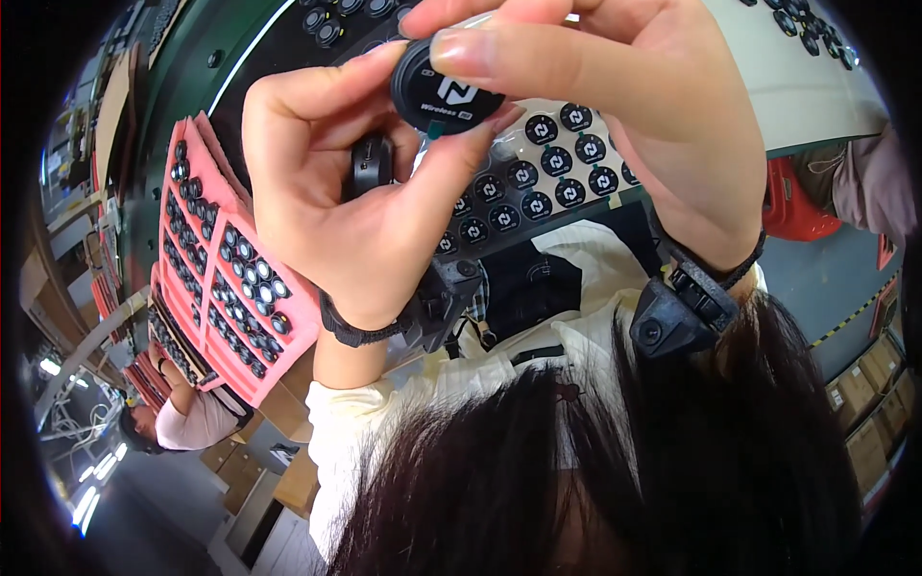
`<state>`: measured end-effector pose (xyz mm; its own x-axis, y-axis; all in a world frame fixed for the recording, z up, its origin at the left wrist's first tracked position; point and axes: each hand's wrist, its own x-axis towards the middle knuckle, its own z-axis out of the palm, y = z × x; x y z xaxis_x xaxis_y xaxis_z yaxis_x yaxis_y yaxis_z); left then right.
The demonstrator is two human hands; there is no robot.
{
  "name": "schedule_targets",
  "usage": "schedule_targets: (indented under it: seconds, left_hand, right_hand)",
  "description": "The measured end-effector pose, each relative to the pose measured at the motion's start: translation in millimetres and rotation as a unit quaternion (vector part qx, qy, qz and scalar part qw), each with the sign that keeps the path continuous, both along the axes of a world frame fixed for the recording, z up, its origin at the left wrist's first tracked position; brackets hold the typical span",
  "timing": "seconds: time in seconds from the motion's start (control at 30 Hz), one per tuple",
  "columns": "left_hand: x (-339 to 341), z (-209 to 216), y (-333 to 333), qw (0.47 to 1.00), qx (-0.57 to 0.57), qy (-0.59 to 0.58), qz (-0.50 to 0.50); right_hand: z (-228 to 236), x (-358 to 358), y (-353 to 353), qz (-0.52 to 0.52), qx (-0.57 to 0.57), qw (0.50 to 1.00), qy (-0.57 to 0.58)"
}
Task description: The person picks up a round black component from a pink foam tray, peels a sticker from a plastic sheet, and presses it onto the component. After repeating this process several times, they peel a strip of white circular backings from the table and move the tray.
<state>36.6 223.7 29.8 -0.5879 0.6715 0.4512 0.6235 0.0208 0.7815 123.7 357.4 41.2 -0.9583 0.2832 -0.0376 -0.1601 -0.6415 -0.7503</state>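
Note:
Held up close is a round black disc [437,104] with a white emblem on its face and a small green tab at its lower edge. My left hand [331,206] grips it by the rim between thumb and fingers. A second black round piece [372,165] is tucked in the curled fingers of that hand. My right hand [672,115] comes from the right, its thumb pressed on the top of the disc's face; its other fingertips are partly hidden behind. Below the hands lies a sheet [565,139] of round black stickers with the same white emblem.
At left, a pink foam tray [206,322] holds rows of round black pieces. More black pieces [327,34] lie on the dark surface at the top, and others [812,43] on a pale table. Another person [197,420] works at lower left. A red stool [797,204] stands right.

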Motion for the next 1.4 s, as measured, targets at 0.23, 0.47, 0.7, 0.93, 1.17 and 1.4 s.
schedule_targets:
  seconds: [0.23,0.47,0.7,0.93,1.17,1.4]
  left_hand:
    - [2,-6,-2,0.997,0.061,0.012,0.045]
    - [2,-7,5,0.993,0.101,0.042,0.047]
    - [3,-7,4,0.987,0.140,0.019,0.073]
    - [1,-15,6,0.983,0.152,0.034,0.096]
    - [10,-10,-4,0.974,0.149,0.075,0.154]
    - [23,5,-73,0.987,-0.081,0.135,0.022]
  right_hand:
    - [-24,-3,1,0.022,0.043,0.999,-0.012]
    - [-52,16,29,-0.058,0.075,0.994,-0.046]
    - [-69,46,34,-0.123,0.111,0.983,-0.082]
    - [-53,41,-3,-0.168,0.151,0.967,-0.122]
    - [-27,33,-30,-0.200,0.213,0.942,-0.163]
    - [-6,16,-59,-0.106,0.299,0.937,-0.145]
